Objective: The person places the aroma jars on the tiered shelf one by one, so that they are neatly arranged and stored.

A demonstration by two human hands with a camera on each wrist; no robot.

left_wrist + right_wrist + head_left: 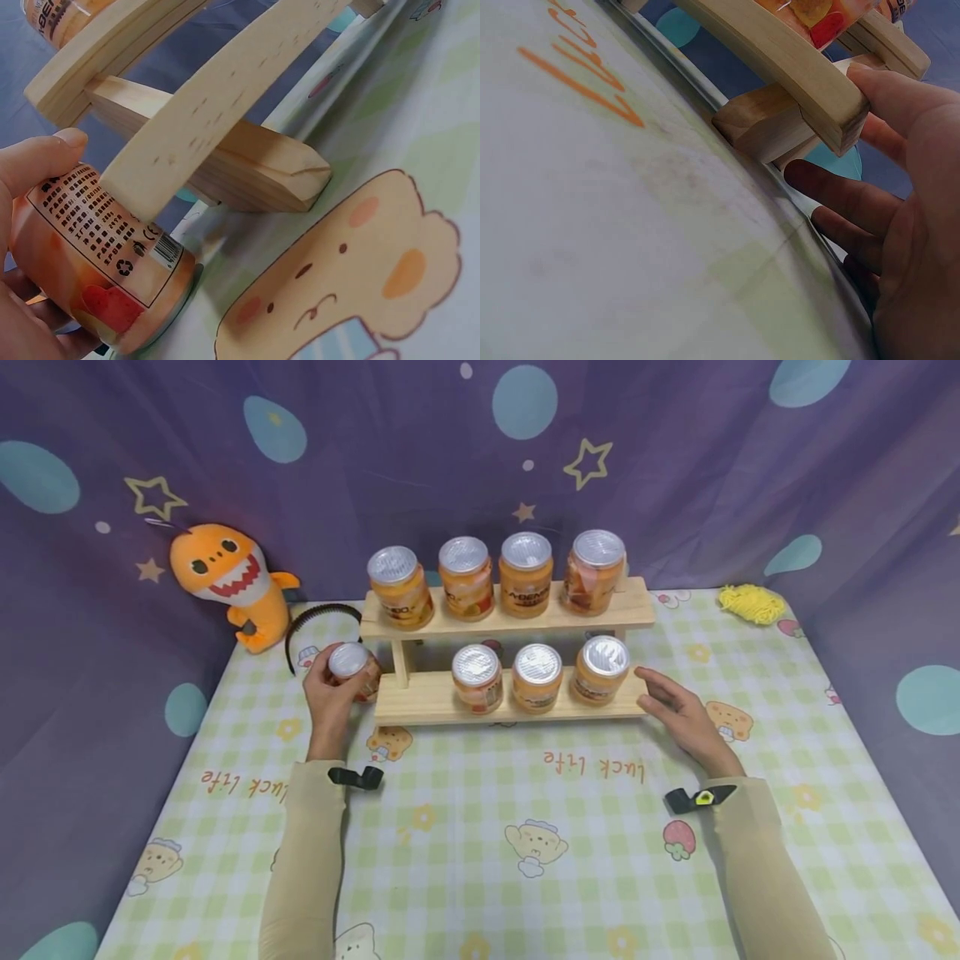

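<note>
My left hand (327,703) grips a jar with a silver lid (348,659) just beside the left end of a two-tier wooden rack (417,700). In the left wrist view, that jar (112,255) shows a printed label with a barcode, and its base is on or close to the tablecloth. Three similar jars stand on the lower board, the middle one (537,680) among them, and several more line the upper board. At the lower board's right end is my right hand (686,718), fingers spread and loosely bent, thumb at the board's end (840,124).
An orange shark plush (225,585) leans at the back left, with a black headband (311,614) lying beside it. Yellow yarn (752,604) lies at the back right. A checked tablecloth (480,877) covers the table, and purple curtains (435,460) hang behind.
</note>
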